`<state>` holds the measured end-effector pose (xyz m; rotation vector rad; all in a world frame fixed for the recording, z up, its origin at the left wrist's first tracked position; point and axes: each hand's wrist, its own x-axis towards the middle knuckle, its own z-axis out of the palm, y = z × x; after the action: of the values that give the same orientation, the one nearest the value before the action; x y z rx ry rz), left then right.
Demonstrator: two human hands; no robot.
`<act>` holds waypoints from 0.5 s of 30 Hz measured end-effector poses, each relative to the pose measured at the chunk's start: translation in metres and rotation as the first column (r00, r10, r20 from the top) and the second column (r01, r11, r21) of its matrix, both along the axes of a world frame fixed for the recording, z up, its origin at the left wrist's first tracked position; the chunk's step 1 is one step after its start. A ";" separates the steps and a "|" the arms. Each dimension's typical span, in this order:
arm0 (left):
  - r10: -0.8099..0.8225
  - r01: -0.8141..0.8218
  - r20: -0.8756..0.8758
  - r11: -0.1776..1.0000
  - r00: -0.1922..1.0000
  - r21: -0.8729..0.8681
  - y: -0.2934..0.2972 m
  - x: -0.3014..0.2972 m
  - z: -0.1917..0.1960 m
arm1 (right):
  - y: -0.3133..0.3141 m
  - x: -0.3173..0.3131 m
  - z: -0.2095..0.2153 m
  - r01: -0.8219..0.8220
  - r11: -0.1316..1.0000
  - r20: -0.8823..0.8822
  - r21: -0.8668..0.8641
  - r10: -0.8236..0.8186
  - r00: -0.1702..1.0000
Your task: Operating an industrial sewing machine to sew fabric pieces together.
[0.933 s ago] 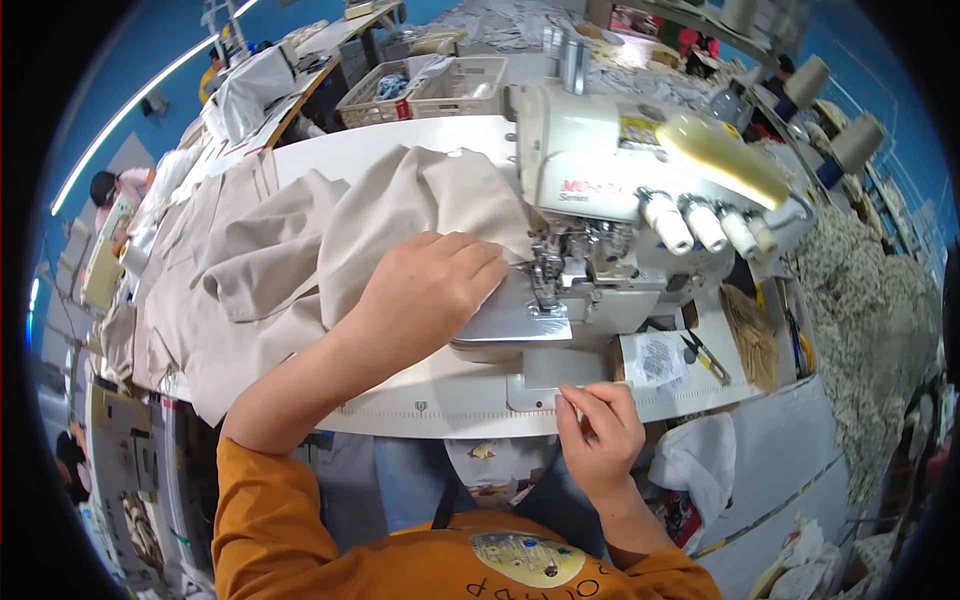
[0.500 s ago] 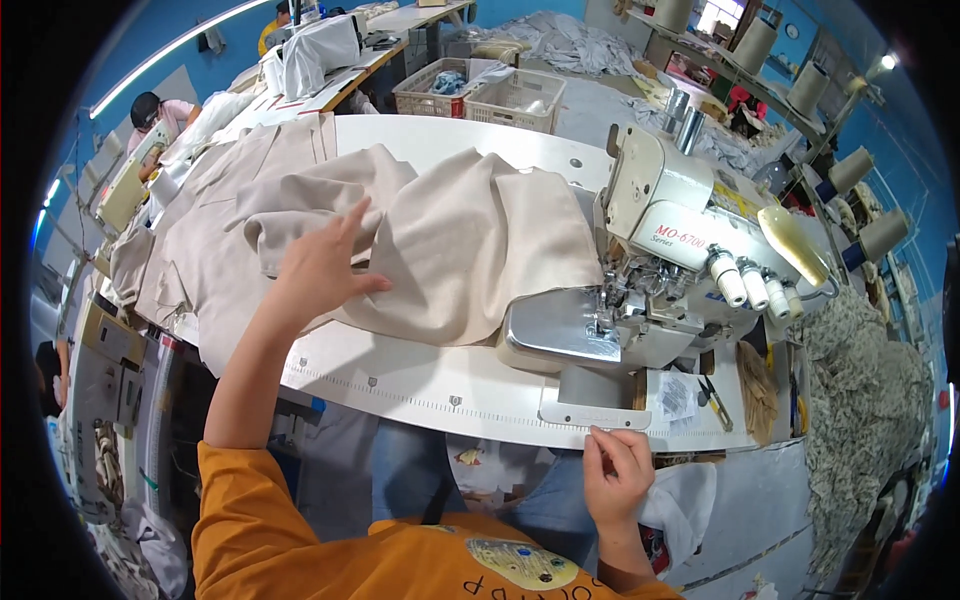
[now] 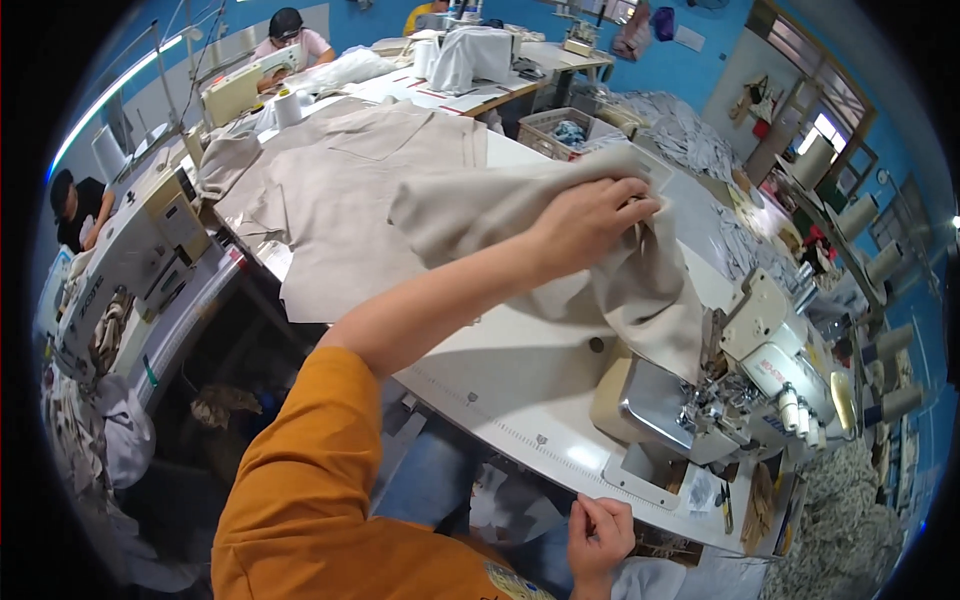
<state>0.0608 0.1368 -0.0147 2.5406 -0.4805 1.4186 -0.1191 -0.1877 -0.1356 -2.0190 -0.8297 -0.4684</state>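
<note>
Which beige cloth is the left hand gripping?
The bunched piece raised in the left hand; the other beige panels lie mostly flat, farther left.

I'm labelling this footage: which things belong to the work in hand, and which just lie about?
Apparently in the work:
beige cloth, gripped by the left hand
sewing machine, by the cloth's lower end
flat beige pieces

Seemingly just lying about:
snips
crate
mottled fabric heap

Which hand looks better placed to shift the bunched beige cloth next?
Probably the left hand: its fingers already grip the bunched beige cloth, while the right hand is by the near edge of the white table, well apart from it.
</note>
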 end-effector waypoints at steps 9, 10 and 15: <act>0.004 -0.066 -0.670 0.996 0.742 -0.067 0.062 -0.144 -0.020 | 0.037 0.015 0.019 -0.308 0.947 0.006 -0.089 0.309 0.951; 0.052 -0.128 -0.700 0.990 0.712 -0.057 0.075 -0.158 -0.022 | 0.049 0.025 0.026 -0.399 0.907 0.040 -0.133 0.407 0.913; 0.149 -0.270 -0.716 0.961 0.682 -0.057 0.120 -0.214 -0.055 | 0.168 0.061 0.085 -0.542 0.815 -0.051 -0.205 0.545 0.837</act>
<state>-0.1536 0.2567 -0.0699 2.7884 0.0700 0.3826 -0.0585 -0.0196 -0.0505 -1.8458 -1.4579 -0.0589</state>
